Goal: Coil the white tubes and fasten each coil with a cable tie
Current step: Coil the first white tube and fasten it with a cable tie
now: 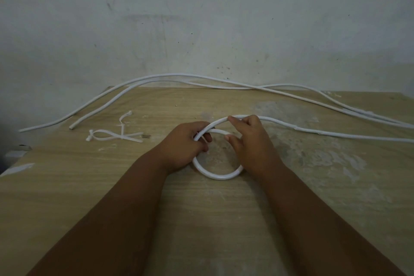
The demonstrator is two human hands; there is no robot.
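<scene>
A white tube is bent into a round coil (218,176) on the wooden table (112,186), near the middle. My left hand (183,148) grips the coil's left side where the turns cross. My right hand (248,139) pinches the upper turn at the top of the coil. The tube's free tail (336,134) runs off to the right edge. Two more long white tubes (156,78) lie along the back of the table, uncoiled. White cable ties (116,138) lie left of my left hand, apart from it.
A pale wall (201,18) stands right behind the table's back edge. The table's left edge (13,163) falls away at the lower left, with a white scrap on it. Pale smears mark the wood on the right.
</scene>
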